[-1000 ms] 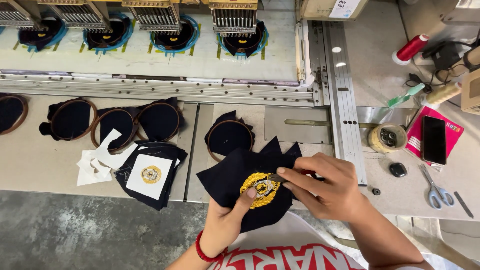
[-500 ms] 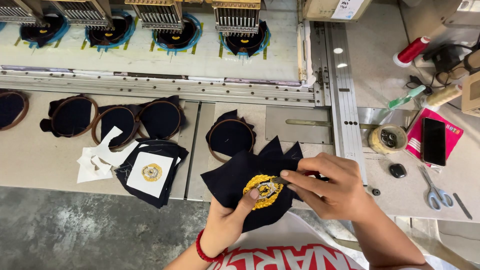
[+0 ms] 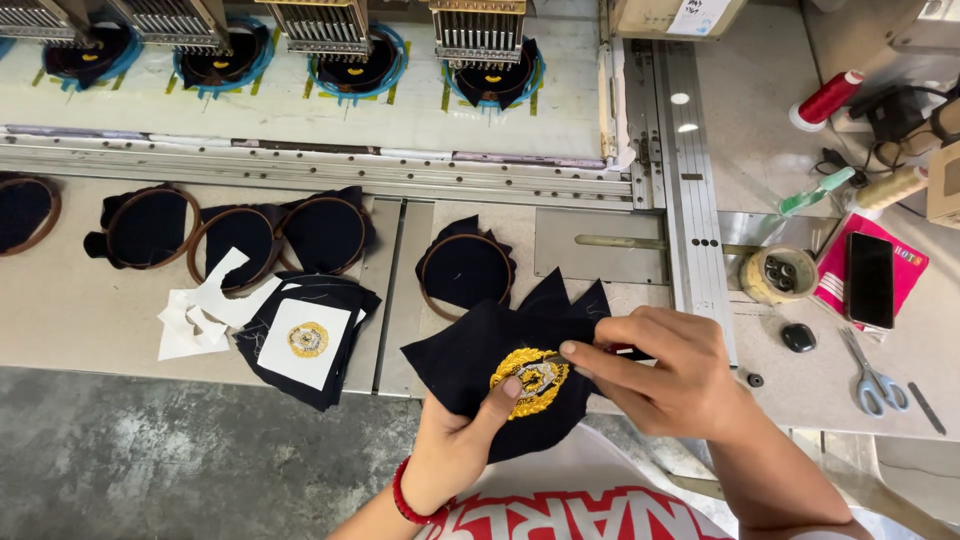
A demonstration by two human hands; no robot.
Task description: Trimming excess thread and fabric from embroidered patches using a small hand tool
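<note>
Head view showed us holding a piece of navy cloth [image 3: 470, 365] with a gold embroidered emblem [image 3: 530, 380] stitched near its middle, lifted just in front of the workbench edge [image 3: 90, 330]. Our left hand [image 3: 455, 445] was closed on the cloth from below, thumb pressed onto the emblem's lower left rim and the other fingers hidden behind the fabric. Our right hand [image 3: 655, 375] was pinched shut at the emblem's right edge, index finger laid along it; a small dark tool seemed to sit in that pinch, but we could not tell what it was.

We judged the cloth light and limp: its corners stood up in loose points and it draped over the left fingers. The emblem looked denser and stiffer than the fabric around it, so it was the firmer place to pinch, while the loose corners would fold and slip. The raised gold threads could snag, so a flat thumb on the rim suited better than a nail.

On the bench lay 1 similar patch on white backing [image 3: 308, 340], paper scraps [image 3: 205, 310], several hooped dark cloths [image 3: 465, 270], and to the right scissors [image 3: 872, 380] and a black phone [image 3: 870, 280].
</note>
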